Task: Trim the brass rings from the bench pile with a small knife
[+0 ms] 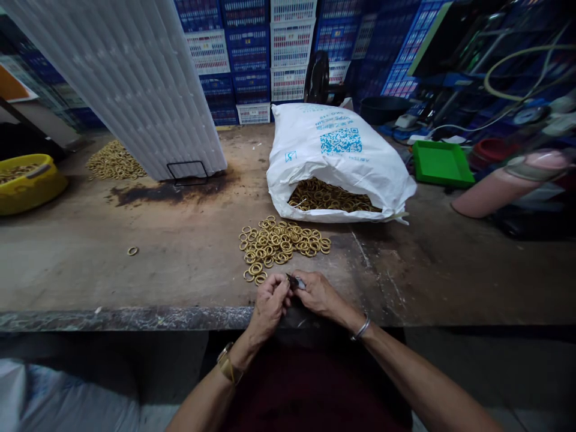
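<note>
Close together at the table's front edge, both hands meet fingertip to fingertip. My left hand [271,298] is closed in a pinch; whatever sits between its fingers is mostly hidden. My right hand [320,292] is wrapped round a small tool [296,282] with a dark pointed tip and a greyish body. Its tip touches or nearly touches the left fingertips; the exact kind of tool is unclear. Just beyond the hands lies a loose pile of brass-coloured rings [283,241]. One lone ring [132,251] rests farther left.
Behind the pile, a torn white sack [310,135] holds many more rings. A white ribbed panel [148,90] stands at left near another heap [116,161] and a yellow basin [31,191]. A green tray [443,163] and pink bottle [499,189] are at right.
</note>
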The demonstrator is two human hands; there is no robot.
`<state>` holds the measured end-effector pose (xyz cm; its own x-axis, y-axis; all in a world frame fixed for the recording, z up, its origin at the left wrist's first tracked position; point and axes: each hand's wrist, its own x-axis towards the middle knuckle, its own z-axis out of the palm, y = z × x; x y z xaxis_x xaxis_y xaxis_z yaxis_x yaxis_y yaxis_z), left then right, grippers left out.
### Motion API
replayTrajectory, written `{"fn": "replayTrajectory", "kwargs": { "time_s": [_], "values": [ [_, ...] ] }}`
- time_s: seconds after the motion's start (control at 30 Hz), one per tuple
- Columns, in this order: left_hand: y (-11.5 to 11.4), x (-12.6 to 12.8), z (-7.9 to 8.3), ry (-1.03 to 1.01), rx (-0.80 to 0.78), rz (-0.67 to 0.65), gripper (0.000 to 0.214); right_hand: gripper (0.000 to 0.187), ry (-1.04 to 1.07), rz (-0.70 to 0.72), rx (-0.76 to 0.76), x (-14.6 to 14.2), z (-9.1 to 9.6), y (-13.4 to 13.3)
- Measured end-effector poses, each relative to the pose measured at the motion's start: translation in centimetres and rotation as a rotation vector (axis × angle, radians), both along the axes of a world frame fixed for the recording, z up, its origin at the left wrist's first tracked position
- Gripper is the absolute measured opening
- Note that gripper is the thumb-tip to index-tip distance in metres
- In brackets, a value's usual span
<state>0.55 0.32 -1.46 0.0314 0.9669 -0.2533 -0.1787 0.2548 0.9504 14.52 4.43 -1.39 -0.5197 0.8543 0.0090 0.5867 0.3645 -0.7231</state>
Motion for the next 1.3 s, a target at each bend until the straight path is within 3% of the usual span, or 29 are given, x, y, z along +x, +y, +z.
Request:
{"fn": "replayTrajectory", "kwargs": {
  "time_s": [0.17,0.3,0.4,0.57,0.73,0.9,1.0,1.1,1.2,1.3],
  "values": [
    [-0.8,-0.2,0.6,0.002,0.03,-0.019,0.033,0.012,-0.131,0.067,-0.069,0.5,0.5,0.7],
    [-1.7,0.0,2.1,-0.211,0.017,-0.123,0.031,0.014,-0.267,-0.08,0.021,0.4,0.6,1.5],
    [-1.7,0.2,2.6,-0.427,-0.051,-0.1,0.033,0.015,-0.215,-0.162,0.117,-0.4,0.0,2.0],
    [-1.2,-0.3,1.4,-0.523,-0.168,0.086,0.034,0.02,-0.182,-0.16,0.248,-2.0,-0.8,2.8],
    [-0.9,-1.2,0.8,-0.635,-0.22,0.067,0.029,0.015,-0.313,-0.138,0.237,-2.5,-0.8,3.4],
    [-0.7,-1.5,1.0,-0.789,-0.331,0.079,0.026,0.016,-0.093,-0.168,0.197,-2.0,-0.9,3.8],
    [-0.4,-1.4,1.1,-0.776,-0.337,0.12,0.029,0.013,0.171,-0.258,0.027,-1.5,-0.9,3.8],
    [-0.2,-1.1,1.1,-0.674,-0.281,0.129,0.03,0.016,0.405,-0.338,-0.299,-0.9,-0.5,3.2],
    [0.0,-0.7,1.0,-0.478,-0.174,0.159,0.028,0.024,0.56,-0.349,-0.545,-0.6,0.0,2.1],
    [0.0,-0.4,0.9,-0.224,-0.066,0.191,0.031,0.025,0.618,-0.33,-0.662,-0.6,0.3,1.4]
  ]
}}
